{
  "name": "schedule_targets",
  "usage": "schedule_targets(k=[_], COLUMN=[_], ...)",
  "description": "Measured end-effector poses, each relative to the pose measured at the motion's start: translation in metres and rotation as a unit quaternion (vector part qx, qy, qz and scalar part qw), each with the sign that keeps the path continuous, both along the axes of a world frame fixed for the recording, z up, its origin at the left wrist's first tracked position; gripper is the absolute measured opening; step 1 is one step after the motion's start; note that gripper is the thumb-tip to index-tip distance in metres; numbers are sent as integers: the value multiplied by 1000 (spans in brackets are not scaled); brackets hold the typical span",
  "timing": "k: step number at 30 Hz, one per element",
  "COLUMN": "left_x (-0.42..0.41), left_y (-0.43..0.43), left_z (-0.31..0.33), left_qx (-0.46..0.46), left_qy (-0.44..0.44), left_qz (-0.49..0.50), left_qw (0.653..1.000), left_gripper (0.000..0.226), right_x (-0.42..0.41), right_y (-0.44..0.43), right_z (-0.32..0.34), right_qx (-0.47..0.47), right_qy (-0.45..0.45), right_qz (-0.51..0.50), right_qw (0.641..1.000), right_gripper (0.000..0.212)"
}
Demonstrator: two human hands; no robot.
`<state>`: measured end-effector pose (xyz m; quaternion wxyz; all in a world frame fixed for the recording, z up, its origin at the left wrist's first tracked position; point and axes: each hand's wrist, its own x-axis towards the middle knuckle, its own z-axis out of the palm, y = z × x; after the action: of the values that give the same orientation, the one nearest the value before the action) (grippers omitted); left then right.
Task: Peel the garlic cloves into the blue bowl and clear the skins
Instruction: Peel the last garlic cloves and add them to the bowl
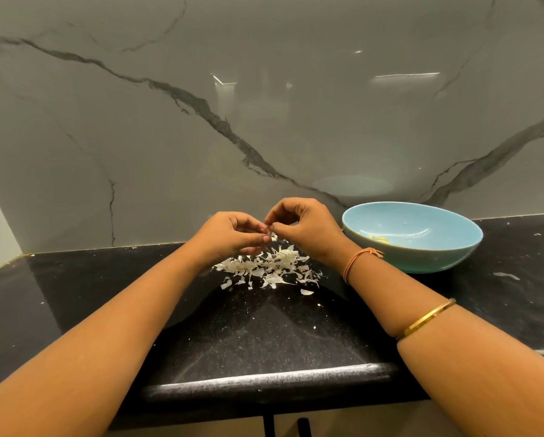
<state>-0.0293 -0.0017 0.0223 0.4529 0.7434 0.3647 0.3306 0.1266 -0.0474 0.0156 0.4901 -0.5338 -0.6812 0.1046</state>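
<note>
The blue bowl (pixel 437 257) is pale turquoise, with pale yellow cloves (pixel 378 238) inside. Left of the bowl, white skins (pixel 270 268) lie on a black counter (pixel 264 335) flecked with fine white specks. Behind the bowl, the wall (pixel 264 105) is grey marble with dark veins. Beside the bowl are an orange thread (pixel 355 263) and a gold bangle (pixel 428 318).

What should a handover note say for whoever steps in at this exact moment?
Left hand: pinches a small clove, mostly hidden by fingers, above the skin pile.
Right hand: pinches the same clove from the other side.
Blue bowl: on the black counter, right of the hands, with a few yellowish peeled pieces inside.
Done: many skins shed onto the counter.
Left: finish this clove, drop it in the bowl, clear the skins.
</note>
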Motion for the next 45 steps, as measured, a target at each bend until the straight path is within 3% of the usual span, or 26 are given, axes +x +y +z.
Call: schedule_targets(k=[6,9,14,21,29,36,39,42,45], left_x=[3,3,2,6,9,6,4,4,4], left_y=[2,3,6,2,1,1,2,2,0], left_z=[-3,-3,-5,-5,-6,-7,-6,-6,-5], left_qx=[-30,13,119,163,200,199,194,186,183], left_qy=[-64,-40,21,35,41,53,60,58,63], left_qz=[30,54,118,132,133,115,109,107,95], left_qw=[997,998,986,977,970,972,973,975,977], left_gripper=[14,13,6,9,18,15,14,13,12], right_x=[1,-1,-1,-4,-10,-11,-12,-12,-10], right_y=[3,3,0,0,-2,1,1,-1,2], right_z=[1,0,0,-2,0,2,0,1,1], right_qx=[-6,-8,31,64,79,91,119,149,122], right_qy=[81,117,-58,-169,-275,-377,-396,-390,-398], right_qz=[35,8,-54,-48,-102,-91,-75,-61,-66], right_qw=[996,993,996,982,953,917,908,907,907], right_gripper=[18,11,13,12,16,20,11,15,17])
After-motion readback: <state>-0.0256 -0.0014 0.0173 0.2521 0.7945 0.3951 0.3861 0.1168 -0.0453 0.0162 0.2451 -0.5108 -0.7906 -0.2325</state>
